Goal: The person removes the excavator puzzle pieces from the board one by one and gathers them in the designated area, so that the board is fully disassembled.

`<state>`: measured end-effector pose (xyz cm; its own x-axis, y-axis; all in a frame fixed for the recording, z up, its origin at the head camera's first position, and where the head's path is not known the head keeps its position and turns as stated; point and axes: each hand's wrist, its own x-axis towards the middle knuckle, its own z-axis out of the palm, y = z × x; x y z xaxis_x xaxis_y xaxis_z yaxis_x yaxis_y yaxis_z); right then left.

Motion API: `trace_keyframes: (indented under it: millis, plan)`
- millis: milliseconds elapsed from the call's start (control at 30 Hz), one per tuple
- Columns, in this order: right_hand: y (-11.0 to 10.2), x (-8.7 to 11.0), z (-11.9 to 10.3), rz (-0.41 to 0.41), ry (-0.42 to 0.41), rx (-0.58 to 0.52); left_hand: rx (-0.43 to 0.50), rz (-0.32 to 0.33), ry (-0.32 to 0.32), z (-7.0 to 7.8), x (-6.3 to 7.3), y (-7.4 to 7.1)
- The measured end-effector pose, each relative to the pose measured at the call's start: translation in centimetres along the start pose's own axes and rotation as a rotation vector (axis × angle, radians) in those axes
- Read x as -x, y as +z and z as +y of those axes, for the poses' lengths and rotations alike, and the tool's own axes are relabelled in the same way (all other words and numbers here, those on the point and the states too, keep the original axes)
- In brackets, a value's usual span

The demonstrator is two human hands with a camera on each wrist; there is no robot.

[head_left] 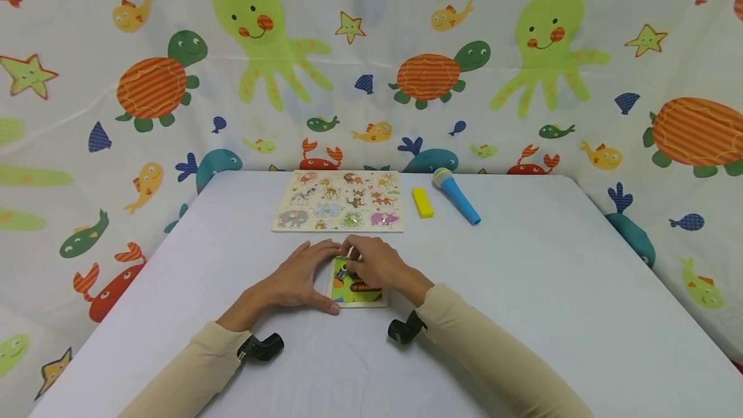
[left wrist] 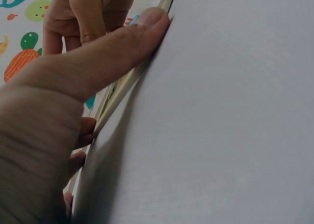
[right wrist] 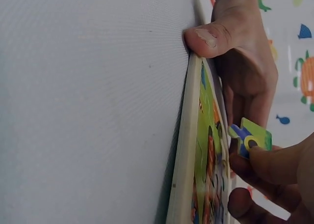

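A small wooden jigsaw puzzle board (head_left: 348,304) with a green, colourful picture lies on the table before me. My left hand (head_left: 297,278) holds it by its left side, the thumb at the near left corner and the fingers toward the far edge. In the right wrist view, a green jigsaw piece (right wrist: 262,133) with purple and a yellow ring is pinched between thumb and fingers of my right hand (head_left: 376,264). That piece is raised over the board's surface. From the head, the right hand covers much of the board's upper right.
Behind the hands lies a larger wooden animal puzzle (head_left: 339,202). To its right are a yellow block (head_left: 422,203) and a blue toy microphone (head_left: 457,197). The white table (head_left: 522,263) ends at a cloth (head_left: 371,50) printed with sea animals.
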<state>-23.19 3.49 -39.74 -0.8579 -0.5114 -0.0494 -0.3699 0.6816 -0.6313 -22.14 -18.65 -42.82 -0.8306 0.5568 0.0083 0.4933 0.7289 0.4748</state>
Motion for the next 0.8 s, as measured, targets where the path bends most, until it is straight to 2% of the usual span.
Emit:
trace_keyframes:
  millis: [233, 433, 633, 800]
  plan:
    - [-0.9, 0.2, 0.6, 0.089, -0.048, -0.098, -0.041, -0.008, -0.003, 0.0, -0.1, 0.1]
    - [-2.3, 0.5, 1.6, 0.237, -0.040, -0.207, -0.067, 0.003, 0.023, -0.1, -0.2, 0.1]
    - [-3.0, 0.6, 3.5, 0.392, 0.044, -0.333, -0.088, 0.014, 0.033, -0.2, -0.1, 0.3]
    - [-3.3, 1.0, 5.1, 0.465, 0.128, -0.402, -0.106, 0.025, 0.051, 0.0, -0.1, 0.4]
